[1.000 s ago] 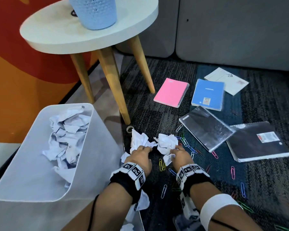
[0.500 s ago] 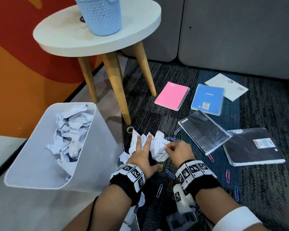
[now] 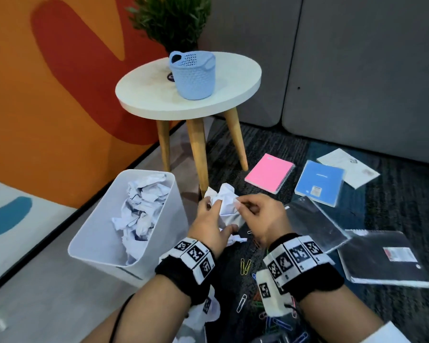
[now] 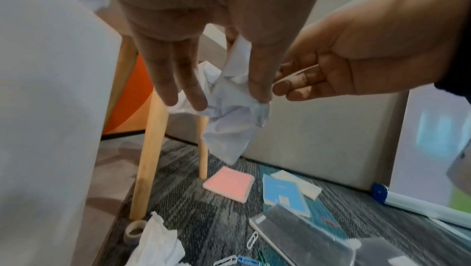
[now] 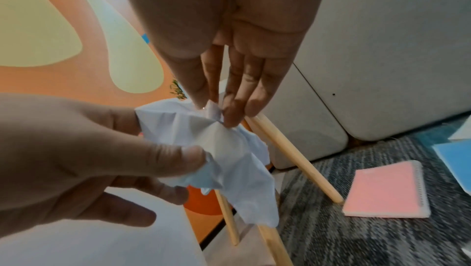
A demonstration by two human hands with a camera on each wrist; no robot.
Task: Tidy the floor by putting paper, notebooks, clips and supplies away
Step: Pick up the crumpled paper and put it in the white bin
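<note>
Both hands held one crumpled white paper ball (image 3: 224,201) in the air above the carpet (image 3: 394,201), just right of the white wastebasket (image 3: 97,233). The left hand (image 3: 209,226) gripped the wad from the left side, thumb and fingers curled round it. The right hand (image 3: 263,219) pinched an upper corner of the same paper between thumb and fingertips (image 5: 230,117). The wastebasket already held a heap of crumpled sheets (image 3: 141,209). More crumpled paper (image 4: 155,244) lay on the floor below, beside a roll of tape (image 4: 133,231) at the foot of a wooden leg of the round white counter (image 3: 159,100). A light blue basket (image 3: 195,79) stood on that counter. On the carpet lay a pink spiral notebook (image 3: 269,173), a blue notebook (image 3: 318,183), a white booklet (image 3: 349,167), a clear-covered notebook (image 3: 317,224) and a black spiral notebook (image 3: 382,258). Coloured paper clips (image 3: 244,266) were scattered near the wrists.
</note>
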